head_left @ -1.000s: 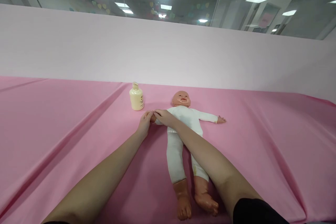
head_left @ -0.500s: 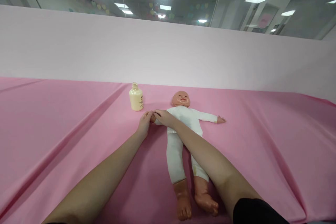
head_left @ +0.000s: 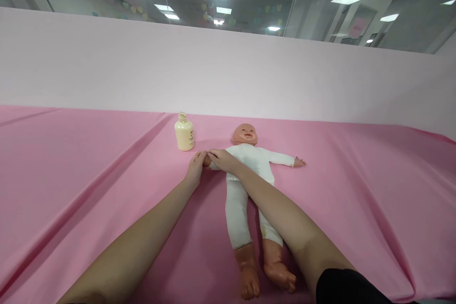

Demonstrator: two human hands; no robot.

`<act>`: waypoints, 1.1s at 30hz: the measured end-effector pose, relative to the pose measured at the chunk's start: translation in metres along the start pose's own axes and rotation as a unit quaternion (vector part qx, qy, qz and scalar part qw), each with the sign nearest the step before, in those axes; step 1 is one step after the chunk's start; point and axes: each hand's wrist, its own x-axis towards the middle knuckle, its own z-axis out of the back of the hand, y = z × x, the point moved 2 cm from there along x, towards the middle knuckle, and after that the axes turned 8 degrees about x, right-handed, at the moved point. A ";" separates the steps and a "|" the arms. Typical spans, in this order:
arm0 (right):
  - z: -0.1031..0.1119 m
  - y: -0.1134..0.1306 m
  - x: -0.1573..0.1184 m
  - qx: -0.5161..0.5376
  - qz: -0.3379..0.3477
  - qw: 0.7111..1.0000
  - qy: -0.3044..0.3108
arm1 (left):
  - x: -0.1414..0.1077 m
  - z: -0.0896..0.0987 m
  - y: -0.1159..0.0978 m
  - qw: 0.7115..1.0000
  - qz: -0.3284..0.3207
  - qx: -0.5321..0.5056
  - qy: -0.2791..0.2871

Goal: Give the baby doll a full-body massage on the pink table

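Observation:
A baby doll (head_left: 253,156) in a white cloth suit lies on its back, its head away from me and its bare feet toward me. My left hand (head_left: 195,165) is closed around the doll's hand on the left side. Over the wrist and forearm of that same doll arm lies my right hand (head_left: 221,158), its fingers curled down on it. My two hands meet at the fingertips, and they hide most of the doll's hand and cuff. My right forearm crosses above the doll's belly and leg.
A cream pump bottle (head_left: 184,134) stands upright just beyond my left hand. Pink cloth (head_left: 107,161) with several folds covers the surface. Behind it rises a white wall (head_left: 213,71), with glass panes above that show ceiling lights.

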 end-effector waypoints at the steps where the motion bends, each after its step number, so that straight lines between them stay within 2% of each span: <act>1: 0.000 0.000 0.000 0.001 -0.002 1.000 0.000 | 0.000 0.000 0.000 1.000 0.000 0.003 0.001; 5: 0.001 0.002 -0.003 0.009 -0.031 0.999 0.015 | 0.002 0.002 0.004 1.000 0.015 -0.009 0.010; 11: 0.001 0.009 -0.007 0.005 -0.045 0.998 0.050 | 0.004 0.003 0.006 0.999 0.038 -0.018 -0.007; 26: 0.002 0.013 -0.008 0.003 -0.041 0.999 0.036 | 0.005 0.003 0.007 0.999 0.030 -0.025 0.010; 33: 0.002 0.013 -0.008 0.004 -0.035 0.999 0.030 | 0.007 0.004 0.012 1.000 0.009 -0.017 -0.008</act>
